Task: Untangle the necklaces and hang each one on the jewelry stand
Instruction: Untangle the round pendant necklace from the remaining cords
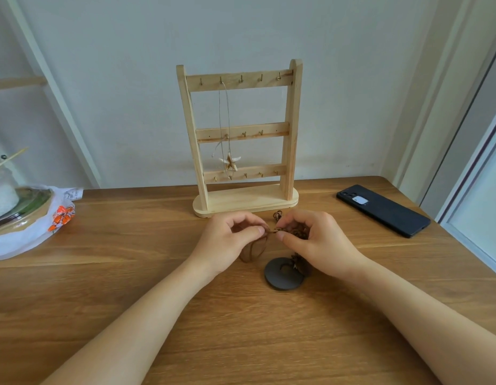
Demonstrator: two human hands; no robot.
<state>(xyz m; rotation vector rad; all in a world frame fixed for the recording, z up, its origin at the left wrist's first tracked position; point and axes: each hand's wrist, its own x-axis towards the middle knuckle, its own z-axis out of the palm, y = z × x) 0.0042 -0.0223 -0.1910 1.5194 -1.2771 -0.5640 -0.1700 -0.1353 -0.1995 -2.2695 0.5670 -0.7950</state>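
Nearest, well in front of the jewelry stand, a dark disc pendant lies flat on the desk, its knotted top partly hidden by the right grip. That one and the left grip pinch the brown cord necklace; its tangle is hard to make out. A starfish necklace hangs on the stand. A black phone lies to the stand's right, and a plastic bag is cut off to its left.

Cord tangle behind right hand
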